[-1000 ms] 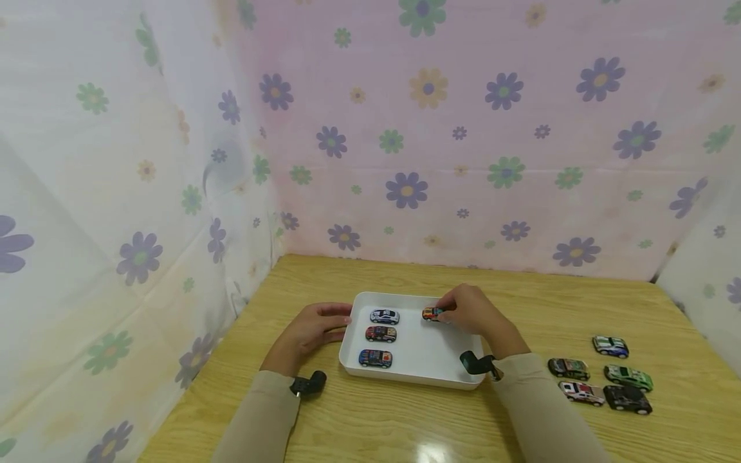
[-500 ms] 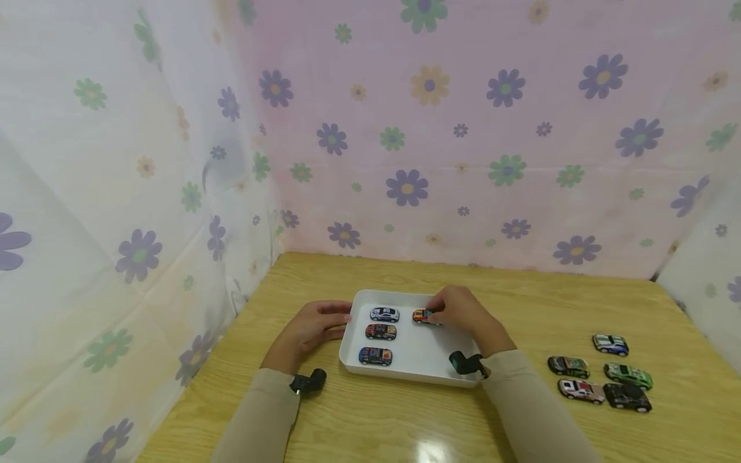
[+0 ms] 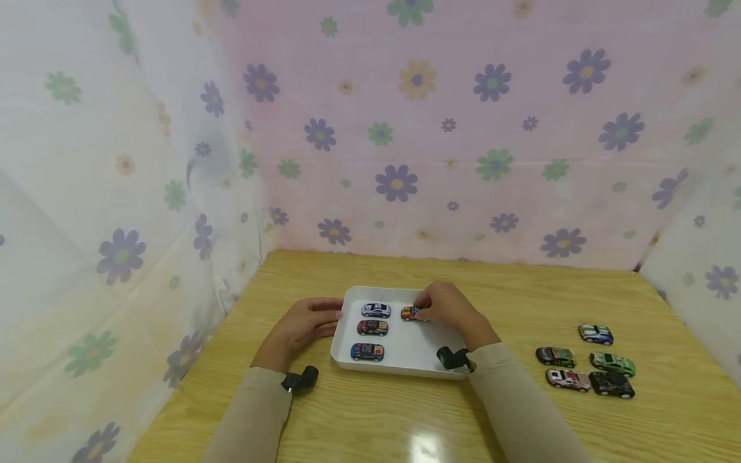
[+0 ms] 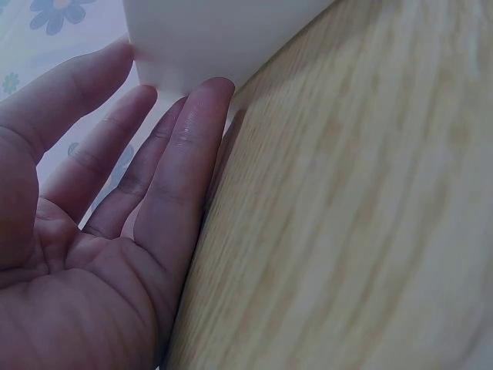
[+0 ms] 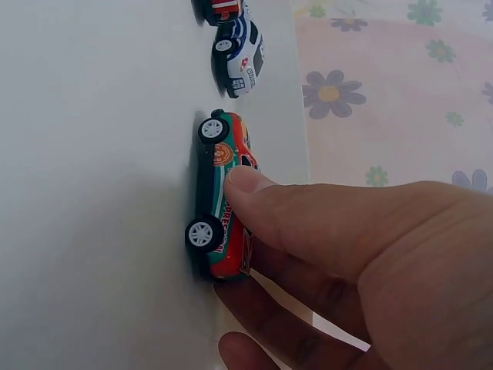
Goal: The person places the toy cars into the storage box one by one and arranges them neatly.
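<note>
While our right hand (image 3: 448,308) reaches over the shallow white plastic tray (image 3: 405,360) with its wrist raised, its thumb and fingers pinch the small orange and green toy car (image 5: 222,196), whose wheels rest on the tray floor near the far edge. That car sits just right of a white and blue toy car (image 3: 376,310), the farthest of a column of three; a dark red toy car (image 3: 372,327) and a blue toy car (image 3: 367,352) follow toward us. Our left hand (image 3: 303,325) lies on the table with its fingers straight and relaxed, and its fingertips (image 4: 208,96) touch the tray's left outer wall, holding nothing. Both forearms wear beige sleeves, each with a small black camera at the wrist.

We work on a light wooden table (image 3: 370,418) with visible grain. Well to the right of the tray, five more toy cars (image 3: 585,360) stand in a loose cluster, in white, green, black and dark colours. Pale fabric printed with purple, green and yellow flowers (image 3: 396,183) hangs behind the table and along both sides.
</note>
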Tool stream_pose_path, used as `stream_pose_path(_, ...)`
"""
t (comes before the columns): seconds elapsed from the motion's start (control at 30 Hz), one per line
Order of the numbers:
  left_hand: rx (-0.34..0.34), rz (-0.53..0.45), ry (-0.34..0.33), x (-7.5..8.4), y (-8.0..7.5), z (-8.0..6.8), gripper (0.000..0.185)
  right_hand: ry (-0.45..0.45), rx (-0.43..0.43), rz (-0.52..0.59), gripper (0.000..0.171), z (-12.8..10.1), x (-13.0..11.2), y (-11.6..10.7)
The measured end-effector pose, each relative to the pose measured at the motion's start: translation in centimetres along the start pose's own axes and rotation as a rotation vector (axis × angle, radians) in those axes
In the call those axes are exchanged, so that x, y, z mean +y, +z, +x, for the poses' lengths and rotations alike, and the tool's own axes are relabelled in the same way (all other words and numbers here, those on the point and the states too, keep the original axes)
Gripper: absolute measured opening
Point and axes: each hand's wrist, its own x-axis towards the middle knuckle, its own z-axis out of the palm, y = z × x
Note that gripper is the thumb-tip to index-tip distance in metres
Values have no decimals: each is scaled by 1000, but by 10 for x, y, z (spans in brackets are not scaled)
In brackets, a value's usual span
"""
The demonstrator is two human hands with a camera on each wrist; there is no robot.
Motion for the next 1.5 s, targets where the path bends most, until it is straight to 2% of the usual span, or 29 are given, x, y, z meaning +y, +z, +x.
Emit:
stream_pose_path(0.33, 18, 2, 3, 2, 0, 0, 45, -14, 14, -11, 16, 3, -3, 2)
stream_pose_path(0.57, -18, -14, 20, -1, 1, 2, 49, 26, 25, -42, 19, -2, -3, 1)
stream_pose_path(0.8, -19, -20, 25, -2, 0, 4, 48, 27, 32, -53, 19, -7, -2, -4)
stream_pose_path(1.23, 22, 1, 0, -2, 2, 4, 47, -33, 37, -4, 27, -30, 3, -34)
stream_pose_path(1.5, 18, 1, 3, -1, 1, 2, 46, -130, 80, 5, 27, -56, 21, -51)
